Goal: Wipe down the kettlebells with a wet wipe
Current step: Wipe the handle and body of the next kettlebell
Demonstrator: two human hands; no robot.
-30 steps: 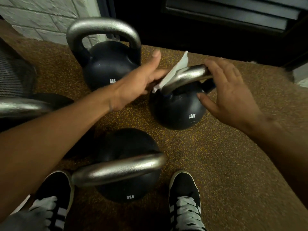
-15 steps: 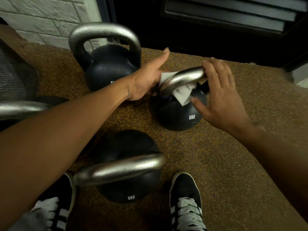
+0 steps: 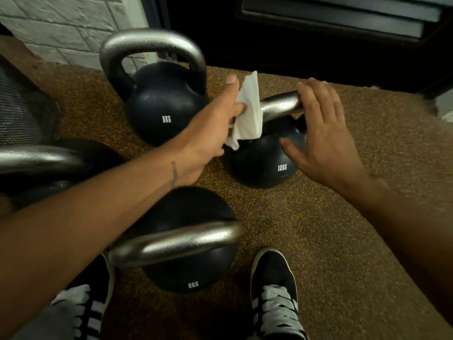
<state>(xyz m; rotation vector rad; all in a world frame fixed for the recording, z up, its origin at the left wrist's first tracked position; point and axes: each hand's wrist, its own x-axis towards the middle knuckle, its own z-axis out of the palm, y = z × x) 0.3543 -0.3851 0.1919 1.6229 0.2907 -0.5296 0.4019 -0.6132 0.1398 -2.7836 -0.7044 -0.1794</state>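
One 12KG kettlebell [image 3: 259, 168] stands on the speckled floor [image 3: 343, 229], right of the far 8KG kettlebell [image 3: 161, 106]. The left hand [image 3: 210, 133], its grip pinching a white wet wipe [image 3: 248, 114], holds it against the left end of the 12KG handle [image 3: 279, 104]. The right hand [image 3: 326, 138], grip spread, lays its fingers over the right end.

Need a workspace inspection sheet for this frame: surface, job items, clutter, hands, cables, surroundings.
Surface: brown speckled rubber floor.
Job's things: white wet wipe against the steel handle of the black 12KG kettlebell; rear black 8KG kettlebell; near black 8KG kettlebell by the feet; fourth kettlebell cut off left.
Clutter: dark mesh object, far left.
Grippers: left hand pinches the wipe; right hand rests on that handle, fingers extended.
Cables: nothing seen.
Surroundings: white brick wall, dark slatted panel.
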